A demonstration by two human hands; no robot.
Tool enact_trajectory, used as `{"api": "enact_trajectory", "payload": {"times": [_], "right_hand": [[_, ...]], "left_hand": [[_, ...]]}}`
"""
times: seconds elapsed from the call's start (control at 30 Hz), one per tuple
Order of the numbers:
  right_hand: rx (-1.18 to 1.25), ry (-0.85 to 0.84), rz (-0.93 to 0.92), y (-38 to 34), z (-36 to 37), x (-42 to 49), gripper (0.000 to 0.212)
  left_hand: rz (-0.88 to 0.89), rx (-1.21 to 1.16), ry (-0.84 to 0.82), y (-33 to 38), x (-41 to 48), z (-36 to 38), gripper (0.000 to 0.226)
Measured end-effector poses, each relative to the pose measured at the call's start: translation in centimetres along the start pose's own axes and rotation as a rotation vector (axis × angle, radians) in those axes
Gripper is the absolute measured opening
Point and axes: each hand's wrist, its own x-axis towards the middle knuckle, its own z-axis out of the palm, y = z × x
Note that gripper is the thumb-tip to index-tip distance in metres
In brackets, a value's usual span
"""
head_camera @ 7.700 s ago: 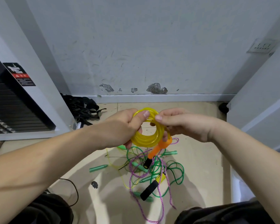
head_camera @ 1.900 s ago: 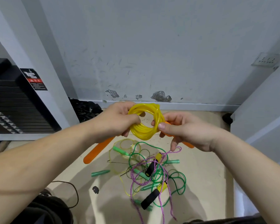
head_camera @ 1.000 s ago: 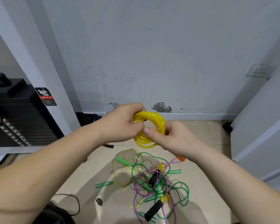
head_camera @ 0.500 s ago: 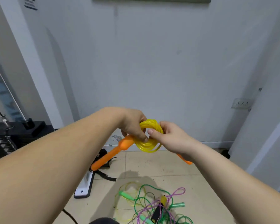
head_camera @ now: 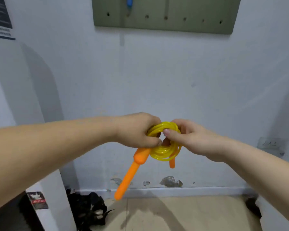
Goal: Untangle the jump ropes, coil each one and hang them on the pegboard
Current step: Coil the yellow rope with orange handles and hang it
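Observation:
A yellow jump rope (head_camera: 163,151) is wound into a small tight coil, held up in front of the wall at chest height. My left hand (head_camera: 137,130) grips the coil's left side and my right hand (head_camera: 188,139) pinches its right side and top. One orange handle (head_camera: 132,170) hangs down to the left of the coil, and the tip of the other orange handle (head_camera: 172,162) shows below the coil. High on the wall is the grey-green pegboard (head_camera: 163,14), with something blue (head_camera: 129,2) hanging near its top left.
A white post (head_camera: 45,147) with a black label stands at the left. Black straps (head_camera: 88,210) lie on the tan floor by the baseboard. A wall socket (head_camera: 269,143) sits at the right. The tangled ropes on the floor are out of view.
My view has tilted up from the floor to the wall, bringing the pegboard in. The rope pile has dropped out of sight. Both hands have lifted the yellow coil higher.

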Motion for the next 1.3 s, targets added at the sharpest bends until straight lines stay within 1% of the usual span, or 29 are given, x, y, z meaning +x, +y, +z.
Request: {"api": "enact_trajectory", "payload": {"times": [0.1,0.2,0.27,0.3,0.37,0.4,0.47,0.53,0.57,0.67,0.8,0.87,1.0,1.07,1.2,1.27,1.3], "right_hand": [[-0.01,-0.112,-0.004,-2.0,-2.9,4.1,0.029],[0.004,-0.186,0.006,-7.0,-6.7,6.9,0.04],[0.053,-0.239,-0.013,-11.1,-10.1,8.3,0.045],[0.083,-0.256,-0.017,-13.2,-11.9,8.9,0.047],[0.131,-0.263,0.001,-17.8,-15.5,10.0,0.052],[0.144,-0.256,0.013,-20.1,-17.2,10.5,0.053],[0.14,-0.216,0.025,-25.0,-19.9,11.4,0.046],[0.111,-0.156,0.034,-29.6,-21.9,12.4,0.035],[0.085,-0.123,0.034,-31.6,-22.6,13.0,0.033],[0.025,-0.02,0.066,-36.3,-24.3,14.9,0.036],[-0.001,0.054,0.126,-40.6,-26.3,17.1,0.042],[-0.022,0.063,0.135,-42.1,-27.2,18.0,0.045],[0.022,0.092,0.143,-44.4,-29.5,19.1,0.05],[0.053,0.042,0.155,-45.9,-31.3,19.4,0.048],[0.155,-0.104,0.113,-49.5,-34.9,19.7,0.021],[0.172,-0.09,0.051,-50.3,-35.8,20.0,0.013],[0.167,-0.046,0.026,-50.3,-36.0,20.3,0.013]], "left_hand": [[0.014,-0.04,0.048,-2.1,1.0,-2.6,0.02],[0.011,-0.09,0.073,-2.5,3.1,-8.5,0.017],[-0.008,-0.222,0.085,-2.2,4.3,-13.6,0.013],[-0.019,-0.325,0.087,-1.9,4.7,-16.1,0.013],[-0.022,-0.562,0.092,-1.1,5.3,-21.2,0.025],[-0.018,-0.665,0.098,-0.5,5.4,-23.7,0.03],[-0.013,-0.803,0.101,0.6,5.4,-28.8,0.033],[-0.025,-0.856,0.095,1.5,5.3,-33.7,0.033],[-0.043,-0.872,0.096,1.7,5.3,-35.9,0.035],[-0.121,-0.934,0.074,1.8,5.5,-41.5,0.044],[-0.164,-1.071,-0.006,1.0,6.1,-46.9,0.043],[-0.169,-1.037,-0.011,0.7,6.6,-48.5,0.045],[-0.169,-0.911,0.085,1.6,8.1,-51.6,0.048],[-0.185,-0.876,0.133,2.4,8.6,-53.7,0.047],[-0.199,-0.797,0.253,3.1,9.3,-58.2,0.043],[-0.229,-0.79,0.319,2.7,9.7,-59.6,0.041],[-0.23,-0.799,0.336,2.5,10.1,-60.1,0.04]]}}
